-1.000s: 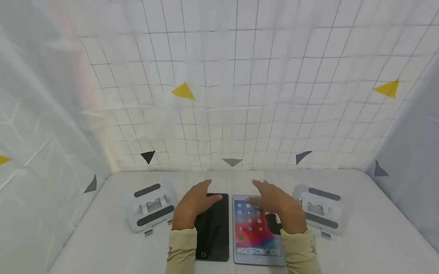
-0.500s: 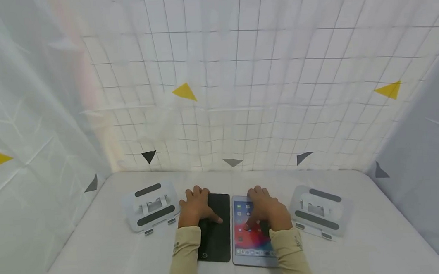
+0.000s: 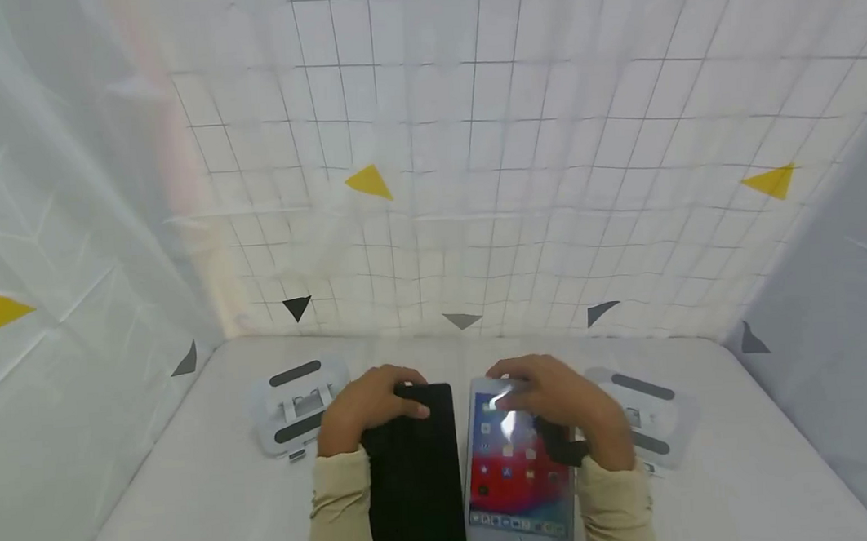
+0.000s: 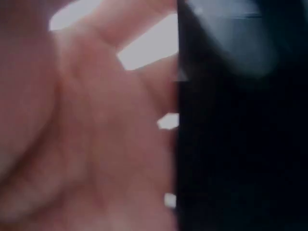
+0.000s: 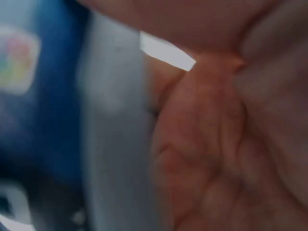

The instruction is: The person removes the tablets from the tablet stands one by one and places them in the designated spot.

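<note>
My left hand (image 3: 373, 404) grips the upper left part of a black tablet (image 3: 418, 484), thumb on its dark screen and fingers behind its edge. On the right, my right hand (image 3: 550, 391) holds a white-framed tablet (image 3: 513, 470) near its top, the thumb over a lit screen of app icons. Both tablets stand side by side with a narrow gap, tilted up toward me. Close up in the left wrist view, the palm (image 4: 110, 134) lies along the black tablet's edge. The right wrist view has the white frame (image 5: 118, 134) against the right palm.
A grey folding stand (image 3: 301, 404) with dark pads lies at the left, partly behind the left hand. Its twin, another grey stand (image 3: 643, 415), lies at the right behind the right wrist. A gridded white sheet (image 3: 429, 181) hangs behind the white table (image 3: 194, 479).
My hands came down onto the tablets and took hold of them. Both tablets have since risen off the tabletop toward me and look larger. The stands stayed in place.
</note>
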`<action>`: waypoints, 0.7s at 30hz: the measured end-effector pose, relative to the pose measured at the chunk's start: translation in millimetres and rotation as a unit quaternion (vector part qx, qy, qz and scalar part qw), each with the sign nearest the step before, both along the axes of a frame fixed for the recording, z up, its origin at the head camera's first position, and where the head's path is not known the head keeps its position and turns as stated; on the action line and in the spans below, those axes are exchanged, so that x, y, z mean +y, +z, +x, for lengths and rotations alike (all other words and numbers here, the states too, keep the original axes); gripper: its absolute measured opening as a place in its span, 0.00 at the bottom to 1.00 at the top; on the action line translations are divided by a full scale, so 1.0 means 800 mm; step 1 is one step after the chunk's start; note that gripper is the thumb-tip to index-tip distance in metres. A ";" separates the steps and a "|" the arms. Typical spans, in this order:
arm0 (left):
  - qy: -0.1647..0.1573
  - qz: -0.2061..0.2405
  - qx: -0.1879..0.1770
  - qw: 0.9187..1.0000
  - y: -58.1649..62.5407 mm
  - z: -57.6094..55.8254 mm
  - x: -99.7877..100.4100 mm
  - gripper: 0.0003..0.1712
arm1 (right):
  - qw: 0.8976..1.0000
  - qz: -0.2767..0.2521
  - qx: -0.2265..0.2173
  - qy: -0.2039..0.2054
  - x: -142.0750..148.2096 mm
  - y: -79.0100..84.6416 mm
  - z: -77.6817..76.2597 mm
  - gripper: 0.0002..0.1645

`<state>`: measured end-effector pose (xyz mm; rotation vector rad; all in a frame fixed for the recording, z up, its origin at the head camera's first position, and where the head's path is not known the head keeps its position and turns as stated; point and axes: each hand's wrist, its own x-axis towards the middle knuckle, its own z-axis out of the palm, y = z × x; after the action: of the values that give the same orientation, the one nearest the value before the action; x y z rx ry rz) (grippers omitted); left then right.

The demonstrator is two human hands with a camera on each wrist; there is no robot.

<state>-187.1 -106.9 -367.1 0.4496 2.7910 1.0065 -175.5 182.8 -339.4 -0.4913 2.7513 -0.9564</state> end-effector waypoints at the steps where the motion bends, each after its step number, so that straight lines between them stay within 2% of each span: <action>1: 0.012 0.019 0.039 0.999 0.015 0.009 -0.014 0.21 | 0.999 -0.022 0.036 0.003 0.013 0.015 0.011 0.23; 3: 0.054 0.024 0.133 0.989 0.038 0.029 -0.042 0.19 | 0.993 -0.031 0.113 -0.014 0.042 0.039 0.034 0.25; 4: 0.081 0.014 0.185 0.979 0.046 0.038 -0.055 0.19 | 0.988 -0.027 0.148 -0.032 0.057 0.046 0.044 0.25; 6: 0.141 -0.023 0.273 0.951 0.056 0.052 -0.079 0.17 | 0.974 -0.004 0.209 -0.083 0.081 0.053 0.059 0.26; 8: 0.197 -0.060 0.324 0.923 0.057 0.062 -0.096 0.16 | 0.956 0.058 0.257 -0.130 0.100 0.053 0.066 0.27; 10: 0.238 -0.077 0.349 0.903 0.053 0.065 -0.107 0.14 | 0.936 0.102 0.297 -0.157 0.113 0.048 0.065 0.27; 12: 0.266 -0.074 0.356 0.893 0.047 0.060 -0.114 0.13 | 0.912 0.138 0.351 -0.161 0.122 0.039 0.057 0.26; 14: 0.283 -0.069 0.359 0.887 0.037 0.048 -0.116 0.13 | 0.900 0.155 0.364 -0.181 0.126 0.030 0.048 0.26; 15: 0.291 -0.062 0.361 0.884 0.031 0.040 -0.115 0.14 | 0.899 0.159 0.361 -0.192 0.126 0.025 0.044 0.26; 17: 0.308 -0.045 0.366 0.877 0.017 0.021 -0.112 0.14 | 0.902 0.152 0.342 -0.216 0.126 0.016 0.034 0.28; 19: 0.325 -0.026 0.373 0.869 0.004 0.002 -0.111 0.14 | 0.914 0.140 0.294 -0.243 0.123 0.009 0.024 0.31; 21: 0.336 -0.012 0.378 0.863 -0.008 -0.015 -0.113 0.15 | 0.919 0.128 0.271 -0.254 0.121 0.003 0.014 0.33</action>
<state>-199.4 -197.0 -373.8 -0.2475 3.8146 1.0579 -164.2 279.6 -337.4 0.0297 3.5514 -0.5781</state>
